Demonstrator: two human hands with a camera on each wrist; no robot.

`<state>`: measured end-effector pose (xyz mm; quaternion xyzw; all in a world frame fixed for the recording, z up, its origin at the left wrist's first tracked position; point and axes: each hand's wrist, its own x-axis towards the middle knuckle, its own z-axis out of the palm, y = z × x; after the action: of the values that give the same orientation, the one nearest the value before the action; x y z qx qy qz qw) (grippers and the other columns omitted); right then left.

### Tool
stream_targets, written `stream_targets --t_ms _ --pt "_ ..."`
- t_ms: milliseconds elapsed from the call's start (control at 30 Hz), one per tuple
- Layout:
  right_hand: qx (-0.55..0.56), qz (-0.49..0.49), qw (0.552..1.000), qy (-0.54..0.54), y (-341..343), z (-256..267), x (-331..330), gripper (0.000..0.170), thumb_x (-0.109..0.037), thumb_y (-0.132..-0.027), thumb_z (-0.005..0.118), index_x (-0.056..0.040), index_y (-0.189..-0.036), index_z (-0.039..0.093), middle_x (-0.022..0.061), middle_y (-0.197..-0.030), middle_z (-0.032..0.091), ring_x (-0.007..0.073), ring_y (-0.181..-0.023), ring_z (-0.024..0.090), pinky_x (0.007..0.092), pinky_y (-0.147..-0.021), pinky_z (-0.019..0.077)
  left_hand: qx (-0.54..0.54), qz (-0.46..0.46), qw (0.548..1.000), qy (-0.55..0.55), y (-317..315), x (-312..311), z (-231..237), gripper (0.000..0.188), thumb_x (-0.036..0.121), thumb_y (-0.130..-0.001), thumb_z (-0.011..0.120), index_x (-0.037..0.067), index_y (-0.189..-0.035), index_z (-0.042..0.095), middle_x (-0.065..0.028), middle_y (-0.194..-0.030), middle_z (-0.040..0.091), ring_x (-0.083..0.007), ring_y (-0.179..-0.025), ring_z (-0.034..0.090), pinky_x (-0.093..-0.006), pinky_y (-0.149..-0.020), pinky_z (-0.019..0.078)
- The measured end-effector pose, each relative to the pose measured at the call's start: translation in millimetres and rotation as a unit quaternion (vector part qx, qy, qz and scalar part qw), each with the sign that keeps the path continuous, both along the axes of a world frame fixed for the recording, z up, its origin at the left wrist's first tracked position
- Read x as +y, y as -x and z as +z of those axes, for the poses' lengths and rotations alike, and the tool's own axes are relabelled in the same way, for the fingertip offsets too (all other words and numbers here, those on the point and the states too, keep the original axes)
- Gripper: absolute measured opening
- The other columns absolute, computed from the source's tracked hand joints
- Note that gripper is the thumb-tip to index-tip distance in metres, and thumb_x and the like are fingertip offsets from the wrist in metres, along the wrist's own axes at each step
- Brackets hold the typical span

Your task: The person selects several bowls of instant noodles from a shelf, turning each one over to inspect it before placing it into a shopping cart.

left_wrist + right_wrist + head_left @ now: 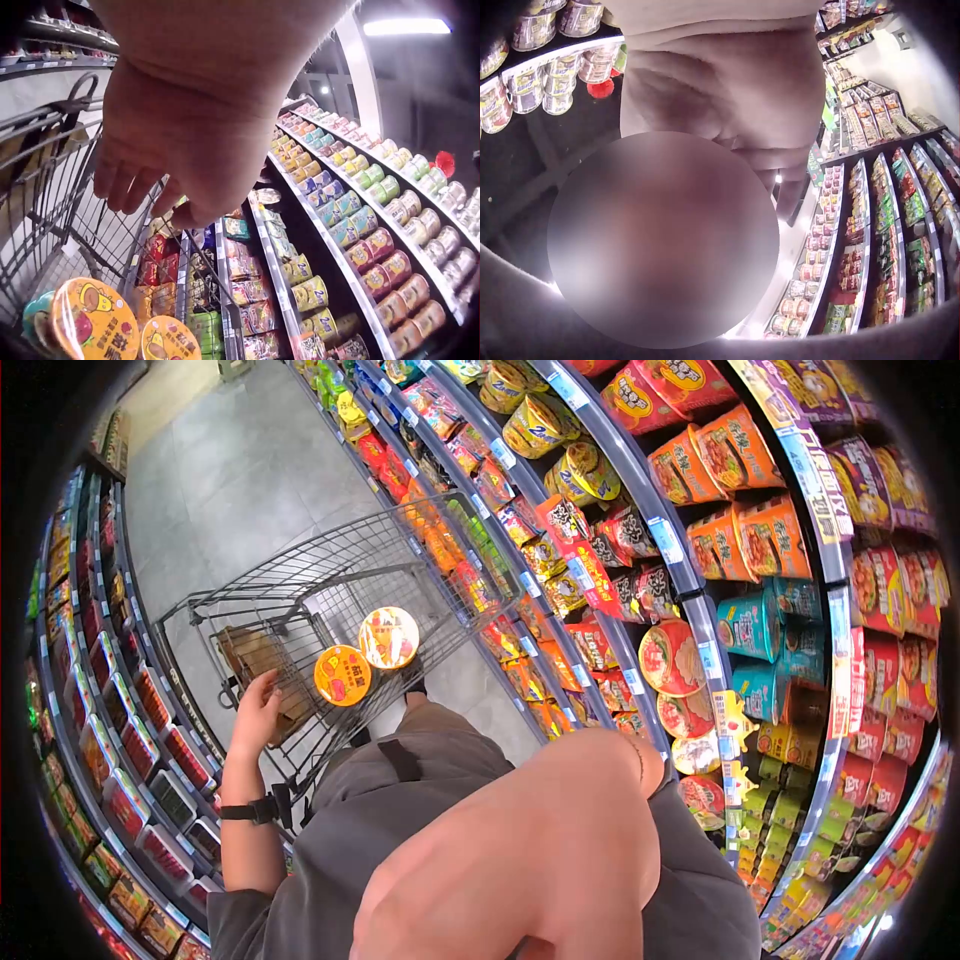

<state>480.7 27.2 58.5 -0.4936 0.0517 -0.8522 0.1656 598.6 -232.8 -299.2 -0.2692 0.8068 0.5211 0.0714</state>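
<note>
Beside the wire shopping cart [300, 585], my left hand [258, 712] hangs with relaxed fingers and holds nothing; its back and fingers [127, 184] also show in the left wrist view. In the cart lie a round tub with an orange lid [342, 676] and, touching or close to it, a pale-lidded tub [388, 638]. My right hand [460, 860] is raised very close to the head camera. Some of its fingers [784, 176] extend downward in the right wrist view, while a blurred disc hides the rest; whether it holds anything cannot be seen.
A brown carton [262, 660] sits at the cart's left end. Shelves of packaged noodles [735, 455] rise along the right, and another shelf row [130, 750] runs along the left. Grey tiled floor [240, 460] stretches beyond the cart.
</note>
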Motion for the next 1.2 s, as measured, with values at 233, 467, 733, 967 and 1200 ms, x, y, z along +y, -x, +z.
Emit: stream_targets --t_ms 233,467,733,967,1200 --pt "-0.050 -0.050 0.998 0.001 -79.9 13.4 17.0 0.043 -0.007 -0.110 0.033 0.0058 -0.120 0.072 0.0398 -0.123 0.056 0.0510 -0.094 0.065 0.0482 -0.080 0.0569 0.010 -0.048 0.999 0.000 -28.9 -7.1 22.6 0.045 0.007 -0.102 0.058 0.000 -0.146 0.053 -0.0155 -0.133 0.065 -0.0236 -0.124 0.062 -0.0354 -0.105 0.0482" --pt "0.101 0.165 0.916 -0.351 -51.9 16.0 94.6 0.042 -0.020 -0.100 0.060 0.0129 -0.127 0.062 0.0295 -0.129 0.066 0.0447 -0.123 0.060 0.0470 -0.102 0.0497 0.039 -0.141 0.988 -0.045 -17.3 2.2 -0.8 0.044 0.006 -0.101 0.058 0.001 -0.145 0.054 -0.0133 -0.138 0.063 -0.0228 -0.125 0.061 -0.0354 -0.107 0.0470" --pt "-0.224 -0.208 0.850 -0.430 -92.4 -32.6 209.6 0.057 -0.017 -0.093 0.066 0.0096 -0.142 0.051 0.0254 -0.131 0.064 0.0341 -0.115 0.067 0.0440 -0.099 0.0517 0.058 -0.267 0.961 -0.049 35.6 57.8 20.8 0.046 0.004 -0.098 0.061 0.002 -0.144 0.055 -0.0156 -0.134 0.063 -0.0247 -0.121 0.063 -0.0351 -0.099 0.0514" --pt "-0.348 -0.348 0.757 -0.430 -86.7 -52.9 312.5 0.029 -0.014 -0.103 0.062 -0.0014 -0.129 0.061 0.0136 -0.117 0.070 0.0226 -0.105 0.068 0.0361 -0.090 0.0523 0.055 -0.348 0.936 0.016 105.6 136.6 58.2 0.045 0.007 -0.099 0.062 0.003 -0.144 0.056 -0.0161 -0.133 0.065 -0.0273 -0.122 0.064 -0.0369 -0.101 0.0514" --pt "-0.338 -0.457 0.693 -0.443 -72.2 -62.6 441.1 0.009 -0.016 -0.104 0.061 -0.0074 -0.103 0.059 0.0064 -0.096 0.067 0.0150 -0.090 0.064 0.0317 -0.080 0.0492 0.116 -0.450 0.884 0.049 199.4 290.2 114.2 0.050 0.004 -0.094 0.063 0.005 -0.144 0.056 -0.0154 -0.139 0.062 -0.0306 -0.130 0.059 -0.0391 -0.107 0.0472"
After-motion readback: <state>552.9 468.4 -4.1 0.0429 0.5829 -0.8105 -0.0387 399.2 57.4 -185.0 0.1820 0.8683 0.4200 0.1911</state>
